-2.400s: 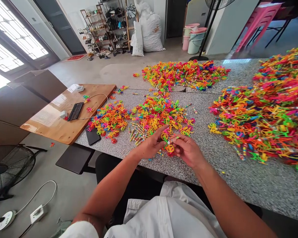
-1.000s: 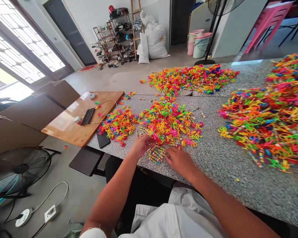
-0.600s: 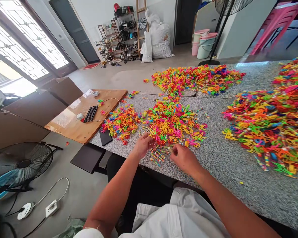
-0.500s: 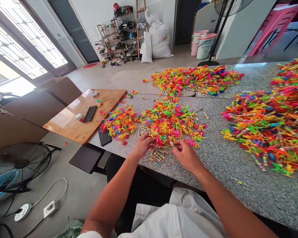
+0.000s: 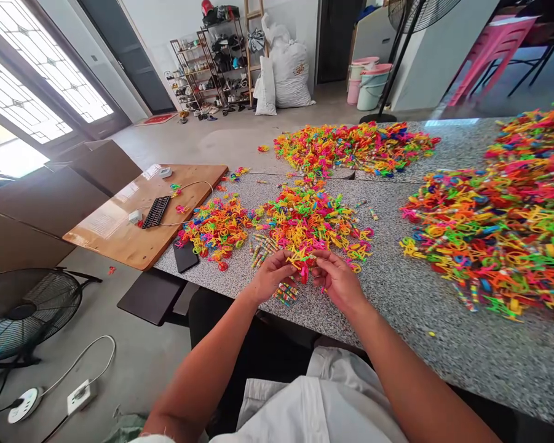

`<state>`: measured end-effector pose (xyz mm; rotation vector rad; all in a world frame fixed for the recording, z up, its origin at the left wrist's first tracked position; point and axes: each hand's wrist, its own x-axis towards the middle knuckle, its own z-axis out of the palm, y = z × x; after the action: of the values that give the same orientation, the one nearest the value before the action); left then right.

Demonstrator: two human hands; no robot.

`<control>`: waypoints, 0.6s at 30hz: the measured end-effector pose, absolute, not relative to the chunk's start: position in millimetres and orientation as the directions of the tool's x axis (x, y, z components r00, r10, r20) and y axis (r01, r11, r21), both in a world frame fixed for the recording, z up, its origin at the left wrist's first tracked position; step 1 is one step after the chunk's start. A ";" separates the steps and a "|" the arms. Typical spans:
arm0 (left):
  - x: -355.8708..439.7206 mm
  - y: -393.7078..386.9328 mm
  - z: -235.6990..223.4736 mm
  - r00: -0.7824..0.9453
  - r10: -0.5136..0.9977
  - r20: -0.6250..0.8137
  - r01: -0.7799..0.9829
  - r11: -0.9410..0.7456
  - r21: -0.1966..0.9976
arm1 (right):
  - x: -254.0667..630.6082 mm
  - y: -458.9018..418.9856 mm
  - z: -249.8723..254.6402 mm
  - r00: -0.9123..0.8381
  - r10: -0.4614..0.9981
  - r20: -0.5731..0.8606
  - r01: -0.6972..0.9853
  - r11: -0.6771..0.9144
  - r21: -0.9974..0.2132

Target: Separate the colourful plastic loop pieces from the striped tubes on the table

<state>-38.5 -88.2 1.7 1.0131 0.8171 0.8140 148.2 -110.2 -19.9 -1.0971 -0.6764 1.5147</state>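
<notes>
My left hand (image 5: 275, 275) is closed, thumb and fingers pinching a small yellow plastic piece (image 5: 299, 258). Opposite it, my right hand (image 5: 339, 280) is closed too, its fingertips pinching small coloured plastic at the other side. A pink-red bit (image 5: 304, 272) hangs between the hands; which fingers bear it I cannot tell. Just beyond lies a heap of bright looped plastic pieces (image 5: 304, 215). Patterned short sticks (image 5: 286, 294) lie below my left hand, and more striped sticks (image 5: 261, 249) lie to its left.
A smaller heap (image 5: 219, 224) and a black phone (image 5: 185, 255) are at left. Larger heaps stand at the back (image 5: 350, 147) and right (image 5: 502, 227) of the speckled stone table (image 5: 396, 326). A wooden board (image 5: 120, 237) holds a black rack-like object (image 5: 157, 212). A floor fan (image 5: 23, 314) stands at lower left.
Both hands have come closer together and lifted slightly, with yellow and pink plastic pieces now between the fingertips. The whole view has shifted a little, moving the scene leftward.
</notes>
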 end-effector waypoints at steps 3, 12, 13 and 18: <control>-37.7 -88.1 -0.4 0.457 0.866 -0.202 -0.255 0.346 0.903 | 147.1 -110.8 -21.9 0.117 0.954 -0.275 -0.427 -0.201 -0.881; -37.2 -82.9 -2.6 0.330 0.917 -0.223 -0.287 0.323 0.902 | 143.2 -118.9 -23.3 0.221 0.970 -0.097 -0.219 -0.047 -0.975; -36.7 -82.7 -2.6 0.326 0.918 -0.227 -0.279 0.323 0.904 | 143.0 -120.5 -21.7 0.190 0.978 -0.084 -0.217 -0.042 -0.975; -31.4 -81.9 -6.3 0.326 0.916 -0.235 -0.321 0.341 0.884 | 139.4 -125.4 -11.8 0.181 0.983 0.017 -0.027 0.023 -0.999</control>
<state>-31.4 -81.9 -6.3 0.8415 0.8635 0.9501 139.4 -125.4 -11.8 -1.2536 -1.0629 1.0737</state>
